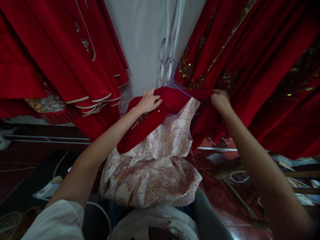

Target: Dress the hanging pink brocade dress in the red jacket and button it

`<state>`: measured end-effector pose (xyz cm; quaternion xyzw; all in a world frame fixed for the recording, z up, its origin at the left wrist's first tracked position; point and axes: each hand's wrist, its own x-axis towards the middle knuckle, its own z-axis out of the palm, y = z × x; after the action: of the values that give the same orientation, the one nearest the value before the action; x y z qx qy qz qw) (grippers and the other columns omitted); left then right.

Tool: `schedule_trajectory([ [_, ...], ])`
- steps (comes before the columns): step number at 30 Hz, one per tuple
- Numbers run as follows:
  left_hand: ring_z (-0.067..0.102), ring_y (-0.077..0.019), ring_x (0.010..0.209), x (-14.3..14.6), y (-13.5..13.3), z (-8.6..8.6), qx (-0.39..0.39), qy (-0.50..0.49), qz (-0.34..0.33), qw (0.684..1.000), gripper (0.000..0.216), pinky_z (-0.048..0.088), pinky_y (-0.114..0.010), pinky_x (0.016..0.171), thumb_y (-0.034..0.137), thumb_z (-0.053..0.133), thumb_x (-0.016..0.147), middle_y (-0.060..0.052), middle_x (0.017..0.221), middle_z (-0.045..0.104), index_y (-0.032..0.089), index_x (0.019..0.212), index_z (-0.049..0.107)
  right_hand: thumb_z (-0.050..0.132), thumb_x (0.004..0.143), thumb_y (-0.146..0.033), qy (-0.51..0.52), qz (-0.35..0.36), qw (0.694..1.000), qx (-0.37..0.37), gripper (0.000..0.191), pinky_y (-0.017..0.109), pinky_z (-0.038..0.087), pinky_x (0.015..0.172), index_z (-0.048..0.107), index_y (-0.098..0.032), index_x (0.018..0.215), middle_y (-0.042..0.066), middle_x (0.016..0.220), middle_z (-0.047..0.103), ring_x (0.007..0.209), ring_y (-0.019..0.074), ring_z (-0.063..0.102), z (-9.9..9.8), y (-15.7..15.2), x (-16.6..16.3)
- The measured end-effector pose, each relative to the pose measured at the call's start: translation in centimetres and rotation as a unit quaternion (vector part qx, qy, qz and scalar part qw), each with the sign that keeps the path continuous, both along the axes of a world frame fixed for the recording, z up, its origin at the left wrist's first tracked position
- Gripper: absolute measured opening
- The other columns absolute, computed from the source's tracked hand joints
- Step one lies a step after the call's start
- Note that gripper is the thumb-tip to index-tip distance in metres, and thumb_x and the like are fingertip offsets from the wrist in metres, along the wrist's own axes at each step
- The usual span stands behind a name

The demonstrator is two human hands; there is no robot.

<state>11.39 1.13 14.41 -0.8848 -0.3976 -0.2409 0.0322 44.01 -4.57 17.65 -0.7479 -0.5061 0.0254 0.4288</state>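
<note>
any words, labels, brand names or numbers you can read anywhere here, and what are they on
None can be read in this view.
Red garment held by the left hand and right hand: gold embroidery only, no lettering.
Pink-gold brocade dress: floral pattern, no tag showing.
Purple hanger: no marking visible.
Papers on the floor at the right: any print is too small and blurred to read.

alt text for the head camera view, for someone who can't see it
Seen from above, a left hand and right hand grip a red velvet garment on a blue hanger, over a pale pink and gold brocade dress. Red embroidered robes hang on both sides.
</note>
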Motion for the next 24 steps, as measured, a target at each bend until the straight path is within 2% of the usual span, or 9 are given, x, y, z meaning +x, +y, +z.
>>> schedule_trajectory([
  [2, 0.045, -0.0365, 0.118, 0.2, -0.5, 0.0, 0.0, -0.007, 0.006, 1.0, 0.036, 0.036, -0.051, 0.095, 0.041, 0.043, 0.094, -0.019, 0.115, 0.051, 0.015, 0.089, 0.066, 0.046, 0.079, -0.019, 0.071, 0.052, 0.996, -0.004, 0.022, 0.03, 0.045, 0.062, 0.067, -0.015, 0.083, 0.008, 0.071, 0.067, 0.066, 0.0191, 0.06, -1.0, 0.2, -2.2],
  [4, 0.044, -0.037, 0.118, 0.3, -0.9, 0.1, -0.004, -0.011, 0.016, 1.0, 0.036, 0.036, -0.051, 0.095, 0.042, 0.043, 0.094, -0.019, 0.117, 0.05, 0.015, 0.089, 0.066, 0.047, 0.076, -0.023, 0.158, 0.131, 0.979, 0.001, 0.017, 0.026, 0.04, 0.051, 0.062, -0.017, 0.07, 0.002, 0.057, 0.059, 0.052, 0.0148, 0.052, -1.7, 0.4, -5.1],
  [6, 0.044, -0.0375, 0.117, 0.3, -1.1, 0.1, -0.006, -0.011, 0.028, 1.0, 0.036, 0.036, -0.052, 0.095, 0.043, 0.044, 0.093, -0.018, 0.118, 0.05, 0.016, 0.09, 0.067, 0.047, 0.071, -0.023, 0.205, 0.174, 0.963, -0.001, 0.012, 0.023, 0.033, 0.043, 0.056, -0.019, 0.064, -0.002, 0.048, 0.05, 0.043, 0.0114, 0.043, -1.9, 0.3, -8.3],
  [8, 0.044, -0.0379, 0.118, 0.2, -1.2, 0.2, -0.006, -0.01, 0.036, 0.999, 0.035, 0.035, -0.053, 0.095, 0.043, 0.045, 0.093, -0.018, 0.118, 0.05, 0.016, 0.091, 0.067, 0.047, 0.068, -0.021, 0.222, 0.216, 0.951, -0.017, 0.009, 0.021, 0.025, 0.038, 0.05, -0.02, 0.061, -0.004, 0.044, 0.042, 0.038, 0.0088, 0.034, -1.6, -0.1, -11.2],
  [10, 0.043, -0.0386, 0.119, 0.1, -1.2, 0.4, -0.006, -0.011, 0.041, 0.999, 0.033, 0.035, -0.053, 0.096, 0.043, 0.046, 0.092, -0.018, 0.118, 0.049, 0.017, 0.092, 0.067, 0.047, 0.065, -0.019, 0.25, 0.277, 0.926, -0.061, 0.004, 0.02, 0.017, 0.037, 0.046, -0.021, 0.061, -0.006, 0.043, 0.034, 0.036, 0.0067, 0.026, -1.1, -0.8, -13.4],
  [14, 0.042, -0.0399, 0.12, -0.2, -1.1, 0.6, -0.011, -0.008, 0.047, 0.999, 0.031, 0.035, -0.054, 0.095, 0.041, 0.048, 0.091, -0.019, 0.12, 0.048, 0.017, 0.094, 0.068, 0.046, 0.058, -0.018, 0.298, 0.365, 0.875, -0.107, 0.008, 0.02, 0.01, 0.037, 0.039, -0.022, 0.06, -0.008, 0.046, 0.026, 0.039, 0.0057, 0.018, -0.8, -2.2, -14.5],
  [16, 0.042, -0.0399, 0.121, -0.3, -1.2, 0.7, -0.007, 0.0, 0.038, 0.999, 0.031, 0.035, -0.053, 0.096, 0.04, 0.048, 0.091, -0.019, 0.12, 0.048, 0.017, 0.094, 0.068, 0.044, 0.057, -0.018, 0.275, 0.364, 0.884, -0.097, 0.006, 0.021, 0.014, 0.038, 0.04, -0.022, 0.06, -0.006, 0.049, 0.031, 0.041, 0.0071, 0.022, -1.1, -2.7, -13.5],
  [20, 0.042, -0.039, 0.121, -0.4, -1.4, 0.4, 0.001, 0.008, 0.033, 0.999, 0.031, 0.035, -0.053, 0.097, 0.038, 0.047, 0.091, -0.019, 0.12, 0.049, 0.015, 0.093, 0.068, 0.043, 0.062, -0.021, 0.154, 0.295, 0.942, -0.037, 0.003, 0.024, 0.029, 0.047, 0.042, -0.021, 0.06, -0.002, 0.056, 0.044, 0.052, 0.0114, 0.038, -2.7, -3.1, -10.4],
  [24, 0.04, -0.0407, 0.123, -0.3, -1.7, 0.0, 0.003, 0.002, 0.04, 0.999, 0.028, 0.034, -0.056, 0.098, 0.037, 0.052, 0.089, -0.02, 0.125, 0.048, 0.016, 0.093, 0.068, 0.049, 0.071, -0.03, 0.082, 0.251, 0.964, -0.033, 0.01, 0.027, 0.036, 0.058, 0.043, -0.023, 0.07, -0.002, 0.065, 0.049, 0.061, 0.0143, 0.044, -4.6, -3.4, -8.9],
])
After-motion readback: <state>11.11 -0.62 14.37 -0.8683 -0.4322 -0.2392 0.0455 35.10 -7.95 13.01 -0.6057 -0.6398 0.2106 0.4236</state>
